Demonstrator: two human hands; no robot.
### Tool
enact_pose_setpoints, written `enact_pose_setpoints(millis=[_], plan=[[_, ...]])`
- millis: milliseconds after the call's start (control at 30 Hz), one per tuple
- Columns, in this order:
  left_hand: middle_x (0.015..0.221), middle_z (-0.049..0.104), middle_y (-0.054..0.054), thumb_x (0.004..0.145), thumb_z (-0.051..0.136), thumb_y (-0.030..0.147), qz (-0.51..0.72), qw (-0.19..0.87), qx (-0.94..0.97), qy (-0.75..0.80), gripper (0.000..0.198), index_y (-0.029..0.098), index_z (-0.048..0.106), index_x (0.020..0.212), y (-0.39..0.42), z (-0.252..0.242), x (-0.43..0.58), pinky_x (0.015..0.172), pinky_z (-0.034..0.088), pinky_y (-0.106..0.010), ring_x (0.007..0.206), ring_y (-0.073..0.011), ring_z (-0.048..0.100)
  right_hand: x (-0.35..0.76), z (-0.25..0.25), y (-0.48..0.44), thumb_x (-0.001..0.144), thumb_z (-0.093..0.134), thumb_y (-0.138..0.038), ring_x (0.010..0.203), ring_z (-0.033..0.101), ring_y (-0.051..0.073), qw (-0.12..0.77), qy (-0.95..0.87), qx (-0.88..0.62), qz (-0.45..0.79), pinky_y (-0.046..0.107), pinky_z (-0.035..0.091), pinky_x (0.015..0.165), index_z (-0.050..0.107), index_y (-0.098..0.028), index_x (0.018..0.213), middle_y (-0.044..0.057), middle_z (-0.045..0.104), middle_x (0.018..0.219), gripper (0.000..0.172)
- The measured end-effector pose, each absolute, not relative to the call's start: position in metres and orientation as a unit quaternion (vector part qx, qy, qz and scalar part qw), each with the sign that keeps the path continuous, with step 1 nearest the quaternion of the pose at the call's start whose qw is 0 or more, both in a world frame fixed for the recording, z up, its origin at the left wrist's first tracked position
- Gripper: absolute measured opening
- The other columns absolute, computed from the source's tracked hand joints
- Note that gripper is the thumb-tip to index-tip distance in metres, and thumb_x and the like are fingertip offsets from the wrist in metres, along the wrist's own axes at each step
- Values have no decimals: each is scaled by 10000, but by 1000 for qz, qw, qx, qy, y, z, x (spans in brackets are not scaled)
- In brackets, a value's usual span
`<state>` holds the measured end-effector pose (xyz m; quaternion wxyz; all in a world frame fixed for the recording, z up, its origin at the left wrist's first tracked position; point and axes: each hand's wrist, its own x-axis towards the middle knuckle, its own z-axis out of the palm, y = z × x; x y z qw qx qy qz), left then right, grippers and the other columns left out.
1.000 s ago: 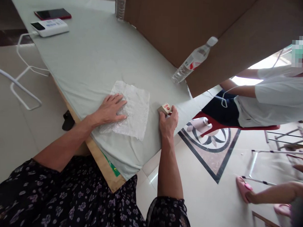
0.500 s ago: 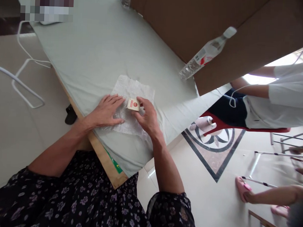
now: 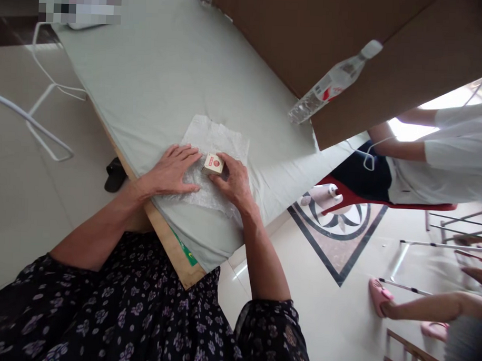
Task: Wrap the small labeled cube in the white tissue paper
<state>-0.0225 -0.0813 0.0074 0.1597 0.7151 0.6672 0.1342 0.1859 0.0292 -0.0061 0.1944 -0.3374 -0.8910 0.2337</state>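
A small cream box (image 3: 213, 164) with red print sits over a sheet of bubble wrap (image 3: 205, 132) near the table corner. My right hand (image 3: 235, 181) grips the box from its right side, thumb at the near edge and fingers at the far edge. Left of the box, my left hand (image 3: 174, 170) lies flat with its fingers spread, pressing on the wrap's left part and the cloth. Its fingertips come close to the box, and whether they touch it I cannot tell.
A clear plastic bottle (image 3: 331, 86) stands by a large brown cardboard panel (image 3: 309, 35). Pale cloth (image 3: 149, 82) covers the table, its wooden edge (image 3: 171, 252) bare near me. A person in a white shirt (image 3: 463, 162) sits at the right on a red chair (image 3: 402, 205).
The view has shifted slightly. The box in my right hand is tilted a little differently, with more of its near side showing. My left hand stays flat on the wrap.
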Motion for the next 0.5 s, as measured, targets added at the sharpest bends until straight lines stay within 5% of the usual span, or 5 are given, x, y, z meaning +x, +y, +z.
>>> enact_pose_setpoints(millis=[333, 500], plan=[[1646, 484, -176, 878, 678, 520, 245, 132, 717, 639, 782, 176, 496, 1555, -104, 12, -32, 1302, 283, -572, 1564, -390, 393, 224, 21, -4, 974, 646, -447, 1331, 619, 299, 266, -882, -330, 208, 496, 493, 1116, 568, -240, 1456, 136, 638, 1488, 530], [1611, 538, -128, 817, 756, 443, 201, 145, 755, 607, 619, 259, 650, 1399, -136, 18, -25, 1288, 306, -593, 1537, -405, 426, 247, 18, -47, 978, 671, -412, 1257, 656, 321, 146, -943, -267, 133, 499, 490, 1044, 706, -237, 1241, 136, 705, 1410, 318]])
